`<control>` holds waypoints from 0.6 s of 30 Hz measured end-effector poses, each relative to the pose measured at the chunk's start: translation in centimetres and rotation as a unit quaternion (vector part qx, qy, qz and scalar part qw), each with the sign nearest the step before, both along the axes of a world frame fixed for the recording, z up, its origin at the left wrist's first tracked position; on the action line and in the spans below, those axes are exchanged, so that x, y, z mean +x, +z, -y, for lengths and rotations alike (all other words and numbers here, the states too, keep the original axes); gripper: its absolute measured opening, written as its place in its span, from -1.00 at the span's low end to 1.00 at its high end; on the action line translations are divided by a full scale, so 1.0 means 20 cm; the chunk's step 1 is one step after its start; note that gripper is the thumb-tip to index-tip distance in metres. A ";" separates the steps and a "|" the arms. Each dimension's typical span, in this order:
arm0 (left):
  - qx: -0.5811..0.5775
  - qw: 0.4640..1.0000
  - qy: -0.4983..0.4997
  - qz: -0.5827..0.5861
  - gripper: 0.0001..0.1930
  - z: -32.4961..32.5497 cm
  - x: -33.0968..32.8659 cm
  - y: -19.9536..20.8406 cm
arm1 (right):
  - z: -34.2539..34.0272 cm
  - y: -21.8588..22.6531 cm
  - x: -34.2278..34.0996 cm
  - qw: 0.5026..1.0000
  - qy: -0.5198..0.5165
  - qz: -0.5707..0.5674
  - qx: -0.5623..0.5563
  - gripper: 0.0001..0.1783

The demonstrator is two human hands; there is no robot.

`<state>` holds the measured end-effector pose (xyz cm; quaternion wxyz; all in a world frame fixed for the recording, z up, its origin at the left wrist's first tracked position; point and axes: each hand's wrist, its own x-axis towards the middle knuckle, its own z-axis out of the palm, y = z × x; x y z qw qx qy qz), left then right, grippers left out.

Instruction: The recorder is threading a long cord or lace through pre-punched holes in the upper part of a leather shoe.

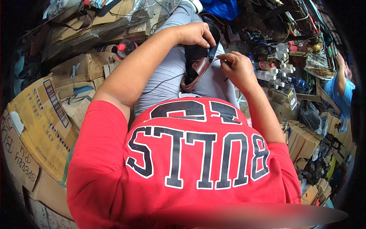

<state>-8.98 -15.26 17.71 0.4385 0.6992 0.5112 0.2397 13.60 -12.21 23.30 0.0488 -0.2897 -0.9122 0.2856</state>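
A brown leather shoe (199, 69) with a dark lining lies across my lap, on my grey trousers (164, 76). My left hand (196, 35) is at its far end, thumb and fingers closed on the dark edge. Just right of the shoe, my right hand (238, 68) pinches a thin dark strand that reaches to the shoe's side. Whether this is thread or a needle, I cannot tell. A loose black cord (164, 82) trails from the shoe over my left thigh.
Cardboard boxes (42, 126) are piled at my left, near a red-capped bottle (124, 49). Several plastic bottles (267, 70) stand and lie at the right. Beyond them a person in a blue top (341, 91) is partly visible. A blue plastic bag (219, 8) lies ahead.
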 end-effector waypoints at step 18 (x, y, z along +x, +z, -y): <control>0.001 1.000 -0.027 -0.012 -0.70 -0.01 0.01 0.00 | 0.00 -0.06 0.04 0.997 0.049 0.005 0.067 -0.75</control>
